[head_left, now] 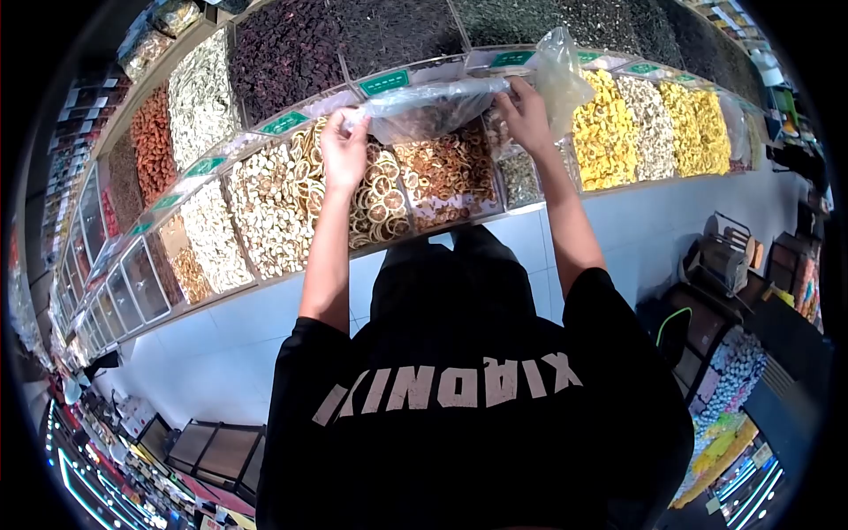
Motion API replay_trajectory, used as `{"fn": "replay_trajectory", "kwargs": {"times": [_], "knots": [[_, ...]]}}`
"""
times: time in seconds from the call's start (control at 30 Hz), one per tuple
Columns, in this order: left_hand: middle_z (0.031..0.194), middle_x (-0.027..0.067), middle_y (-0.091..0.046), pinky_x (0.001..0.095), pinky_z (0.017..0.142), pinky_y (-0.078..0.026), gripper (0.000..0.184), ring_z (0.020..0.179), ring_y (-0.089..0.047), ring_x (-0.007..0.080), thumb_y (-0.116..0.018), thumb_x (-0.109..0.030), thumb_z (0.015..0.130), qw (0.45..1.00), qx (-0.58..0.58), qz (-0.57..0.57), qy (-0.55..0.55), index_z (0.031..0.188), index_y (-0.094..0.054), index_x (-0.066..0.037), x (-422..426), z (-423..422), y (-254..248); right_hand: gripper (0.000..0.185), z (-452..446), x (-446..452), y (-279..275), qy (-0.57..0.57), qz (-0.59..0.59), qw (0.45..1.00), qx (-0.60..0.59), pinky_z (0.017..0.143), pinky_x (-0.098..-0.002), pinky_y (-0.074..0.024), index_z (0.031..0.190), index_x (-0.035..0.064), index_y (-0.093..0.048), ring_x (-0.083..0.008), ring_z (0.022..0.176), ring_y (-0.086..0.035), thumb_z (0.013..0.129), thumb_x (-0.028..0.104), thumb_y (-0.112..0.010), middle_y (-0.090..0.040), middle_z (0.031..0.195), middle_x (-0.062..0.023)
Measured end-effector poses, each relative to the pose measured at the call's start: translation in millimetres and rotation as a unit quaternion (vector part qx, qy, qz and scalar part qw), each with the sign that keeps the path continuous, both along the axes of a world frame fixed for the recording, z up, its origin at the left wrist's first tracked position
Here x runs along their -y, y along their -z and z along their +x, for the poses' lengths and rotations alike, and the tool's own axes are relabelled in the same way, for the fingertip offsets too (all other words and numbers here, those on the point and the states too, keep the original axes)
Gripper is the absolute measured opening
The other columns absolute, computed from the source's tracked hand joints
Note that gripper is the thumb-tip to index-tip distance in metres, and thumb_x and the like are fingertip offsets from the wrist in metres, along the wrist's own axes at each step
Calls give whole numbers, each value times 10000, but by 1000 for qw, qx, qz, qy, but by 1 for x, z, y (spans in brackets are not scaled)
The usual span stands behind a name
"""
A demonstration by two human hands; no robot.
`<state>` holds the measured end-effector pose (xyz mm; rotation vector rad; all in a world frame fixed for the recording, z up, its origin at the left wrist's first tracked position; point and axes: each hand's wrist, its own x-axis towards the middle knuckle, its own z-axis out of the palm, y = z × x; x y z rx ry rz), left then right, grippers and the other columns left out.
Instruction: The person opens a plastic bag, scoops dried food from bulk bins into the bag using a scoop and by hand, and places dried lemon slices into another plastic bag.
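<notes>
A clear plastic bag [424, 113] is stretched sideways over the lower row of bins. My left hand [344, 146] pinches its left end, fingers closed on the plastic. At the other end, my right hand [524, 115] grips the bag near its top edge. Under the plastic lie dried citrus slices [380, 199] and a bin of brown dried pieces [446, 172]. Just right of my right hand, another clear plastic bag [563, 84] stands up against the bin dividers. Whether the two bags are joined cannot be made out.
Bins of yellow dried flowers [605, 132] lie to the right, pale dried slices [274, 208] to the left. Dark dried goods [287, 62] fill the upper row. Green labels [384, 82] line the ledge between rows. Display stands [216, 455] are behind me.
</notes>
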<state>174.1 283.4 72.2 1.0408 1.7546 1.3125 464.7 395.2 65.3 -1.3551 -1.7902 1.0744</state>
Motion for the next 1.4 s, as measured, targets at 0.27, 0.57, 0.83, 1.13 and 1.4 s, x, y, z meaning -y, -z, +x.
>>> {"fn": "replay_trajectory", "kwargs": {"times": [0.27, 0.57, 0.83, 1.13, 1.4], "knots": [[737, -56, -561, 194, 544, -347, 148, 619, -413, 10, -615, -31, 990, 984, 60, 152, -64, 853, -575, -74, -17, 7, -21, 175, 1, -25, -23, -14, 19, 995, -101, 609, -294, -459, 1036, 0, -633, -111, 664, -539, 968, 161, -634, -629, 766, -66], [888, 43, -615, 239, 735, -496, 113, 787, -566, 82, -566, -32, 1018, 943, 111, 290, -119, 925, -505, -53, 31, 32, -122, 103, 2, -17, -98, -118, 50, 955, -266, 534, -206, -352, 1008, 36, -633, -8, 652, -458, 977, 133, -649, -560, 779, 67], [904, 27, -545, 252, 715, -435, 68, 788, -496, 91, -451, -88, 1033, 956, -16, 227, -183, 1054, -505, -53, 148, 48, -162, 266, -37, 94, -114, -219, -50, 911, -347, 785, -241, -502, 1214, -3, -627, -77, 905, -616, 999, 153, -620, -660, 968, 0], [921, 105, -647, 343, 731, -508, 640, 824, -620, 179, -845, -363, 728, 994, 5, 10, -110, 1150, -480, -50, 372, 24, -109, 190, -155, 287, -86, -445, -265, 838, -171, 752, -254, -475, 1063, -19, -639, -73, 851, -596, 975, 148, -615, -661, 932, -15], [832, 211, -685, 396, 716, -539, 245, 847, -696, 408, -781, -132, 781, 962, 25, -80, -260, 927, -624, -12, 499, -39, -86, 158, -286, 435, -110, -646, -57, 750, -132, 837, -397, -510, 1042, -8, -648, -330, 956, -660, 884, 1, -657, -667, 990, -131]]}}
